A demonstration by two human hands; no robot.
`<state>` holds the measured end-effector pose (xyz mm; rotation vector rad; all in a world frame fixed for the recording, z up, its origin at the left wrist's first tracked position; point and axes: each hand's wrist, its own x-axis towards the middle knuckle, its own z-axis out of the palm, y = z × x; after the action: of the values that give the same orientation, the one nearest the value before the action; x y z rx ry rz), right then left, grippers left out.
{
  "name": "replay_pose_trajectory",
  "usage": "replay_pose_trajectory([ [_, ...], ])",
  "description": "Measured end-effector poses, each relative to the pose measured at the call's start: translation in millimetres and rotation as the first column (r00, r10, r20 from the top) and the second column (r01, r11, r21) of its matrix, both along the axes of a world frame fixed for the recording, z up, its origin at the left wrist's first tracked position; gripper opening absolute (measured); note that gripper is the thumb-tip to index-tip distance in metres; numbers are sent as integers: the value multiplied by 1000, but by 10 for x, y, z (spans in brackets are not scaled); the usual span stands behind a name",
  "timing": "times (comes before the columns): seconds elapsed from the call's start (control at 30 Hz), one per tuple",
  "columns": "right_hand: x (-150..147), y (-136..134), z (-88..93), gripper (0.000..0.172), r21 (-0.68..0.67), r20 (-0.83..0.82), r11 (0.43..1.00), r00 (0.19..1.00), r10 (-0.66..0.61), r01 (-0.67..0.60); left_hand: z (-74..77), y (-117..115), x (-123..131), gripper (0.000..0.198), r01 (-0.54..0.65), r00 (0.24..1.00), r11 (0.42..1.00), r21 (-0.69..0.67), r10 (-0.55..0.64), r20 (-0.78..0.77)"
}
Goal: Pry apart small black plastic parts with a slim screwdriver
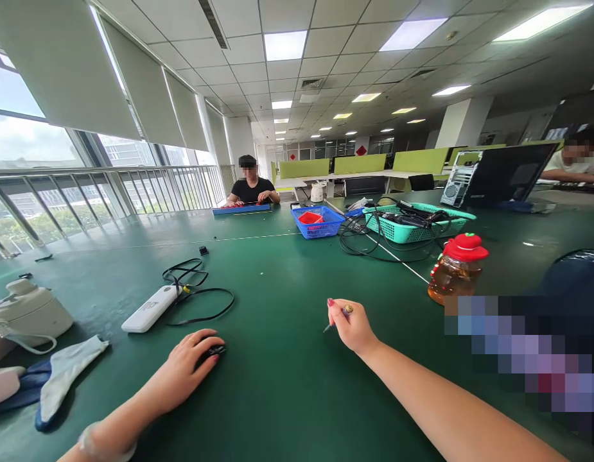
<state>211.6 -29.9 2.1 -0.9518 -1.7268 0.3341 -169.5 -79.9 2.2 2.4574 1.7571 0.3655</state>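
Observation:
My left hand (188, 369) rests low over the green table, left of centre. Its fingers curl round a small black object (216, 350), mostly hidden under them, so its kind does not show. Right of centre, my right hand (349, 324) is closed on a slim pen-like tool (347, 310). A gold-coloured round end sticks up between the fingers, and a thin dark tip points down to the left. Beyond my left hand lies a white power strip (152, 309) with a black cable (212, 292) looped beside it.
A jar with a red lid (458, 269) stands right of my right hand. Farther back are a blue basket (320, 228) and a teal basket (402, 234) of cables. At left are a white bottle (29, 311) and a fabric item (68, 378). A person (251, 186) sits across the table.

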Motion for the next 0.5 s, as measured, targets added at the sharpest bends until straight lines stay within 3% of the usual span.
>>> replay_pose_trajectory([
  [0.13, 1, 13, -6, 58, 11, 17, 1000, 1000, 6, -6, -123, 67, -638, 42, -56, 998, 998, 38, 57, -4],
  [0.23, -1, 3, -4, 57, 24, 39, 1000, 999, 1, -2, -166, 96, -877, 43, -68, 998, 994, 82, 69, -5],
  [0.5, -6, 5, -24, 54, 30, 60, 1000, 998, -9, 7, -93, 68, -788, 45, -97, 994, 986, 134, 102, -34],
])
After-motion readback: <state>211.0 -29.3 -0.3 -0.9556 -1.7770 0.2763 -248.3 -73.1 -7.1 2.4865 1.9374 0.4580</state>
